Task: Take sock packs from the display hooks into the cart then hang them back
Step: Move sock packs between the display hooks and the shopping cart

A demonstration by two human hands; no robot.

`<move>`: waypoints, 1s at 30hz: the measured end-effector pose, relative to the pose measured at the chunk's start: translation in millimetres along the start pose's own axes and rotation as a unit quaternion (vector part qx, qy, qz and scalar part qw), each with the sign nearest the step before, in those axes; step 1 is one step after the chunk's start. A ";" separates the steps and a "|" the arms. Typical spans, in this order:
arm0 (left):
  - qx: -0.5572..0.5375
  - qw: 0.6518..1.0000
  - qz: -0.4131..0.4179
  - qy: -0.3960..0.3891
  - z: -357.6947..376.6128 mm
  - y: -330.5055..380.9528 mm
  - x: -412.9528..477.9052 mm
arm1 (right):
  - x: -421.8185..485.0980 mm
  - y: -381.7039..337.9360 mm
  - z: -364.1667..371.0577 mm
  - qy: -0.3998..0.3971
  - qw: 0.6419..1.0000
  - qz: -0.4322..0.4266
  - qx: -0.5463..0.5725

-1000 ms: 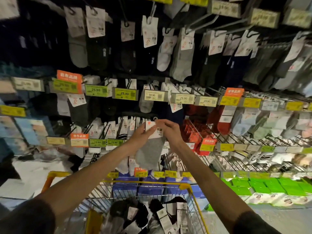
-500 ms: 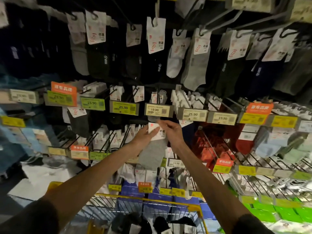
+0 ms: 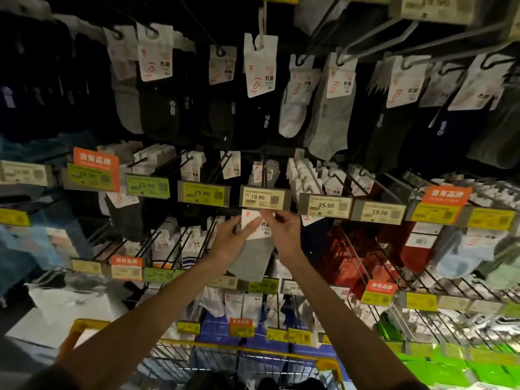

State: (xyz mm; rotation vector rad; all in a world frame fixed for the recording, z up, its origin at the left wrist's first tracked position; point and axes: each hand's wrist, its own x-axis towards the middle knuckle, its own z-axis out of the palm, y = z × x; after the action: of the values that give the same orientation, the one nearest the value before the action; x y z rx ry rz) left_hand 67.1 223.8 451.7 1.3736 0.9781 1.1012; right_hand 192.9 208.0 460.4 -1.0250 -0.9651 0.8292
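I hold a grey sock pack (image 3: 254,258) with a white card header up against the display. My left hand (image 3: 232,239) grips the left side of the header, thumb across its front. My right hand (image 3: 282,228) pinches the header's top right corner. The top of the header sits just under the 19.90 price tag (image 3: 264,197) at the end of a display hook (image 3: 264,173). A few packs hang further back on that hook. The wire cart (image 3: 242,358) with its yellow rim is below, with dark sock packs at the bottom edge of view.
Rows of hooks with sock packs fill the wall above, left and right. Price tags line each row, some with orange signs (image 3: 447,194). Red packs (image 3: 349,249) hang right of my hands. Green boxes (image 3: 455,367) lie at the lower right.
Both hands have lifted the grey sock pack upward, from the lower row to just beneath the 19.90 tag. My view has tilted up, so less of the cart shows.
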 end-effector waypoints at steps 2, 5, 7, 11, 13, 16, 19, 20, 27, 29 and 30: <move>-0.014 1.000 0.004 -0.002 -0.8 -3.3 -2.0 | -2.5 2.0 -0.8 -0.004 1.000 -0.016 -0.007; -0.010 1.000 0.017 -0.009 -1.0 -0.1 1.6 | 0.1 0.3 -2.2 0.013 1.000 -0.003 0.015; -0.012 1.000 0.017 -0.010 0.6 4.4 5.5 | 3.0 -2.3 -0.4 0.022 0.998 0.026 0.045; -0.020 1.000 -0.005 -0.006 2.0 4.8 8.9 | 6.5 1.0 1.8 0.040 0.996 0.054 0.060; -0.014 1.000 -0.011 -0.003 2.3 2.8 9.9 | 8.0 4.0 1.6 0.035 0.996 0.060 0.052; -0.027 0.999 -0.032 0.012 3.0 2.2 15.2 | 13.1 8.0 -0.1 0.024 0.999 0.043 0.013; -0.037 0.997 -0.051 0.037 4.6 0.7 26.6 | 19.2 15.2 -3.3 0.011 0.993 -0.024 -0.112; -0.030 0.997 -0.052 0.051 5.6 0.4 31.4 | 19.4 18.8 -5.1 0.010 0.985 -0.049 -0.168; -0.018 0.981 -0.171 0.090 13.5 -9.1 79.6 | -7.8 53.4 -14.4 0.011 0.828 -0.241 -0.506; -0.024 0.979 -0.180 0.089 14.1 -13.1 87.1 | -6.3 60.9 -9.6 -0.047 0.789 -0.244 -0.562; -0.031 0.979 -0.181 0.088 15.7 -13.2 89.1 | -1.7 63.7 -6.8 -0.066 0.775 -0.233 -0.584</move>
State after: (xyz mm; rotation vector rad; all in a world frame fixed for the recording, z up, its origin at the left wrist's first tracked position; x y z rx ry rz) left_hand 103.7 307.5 446.8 1.0071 1.2561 0.9761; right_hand 191.4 224.0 398.4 -1.6531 -1.8434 -0.2463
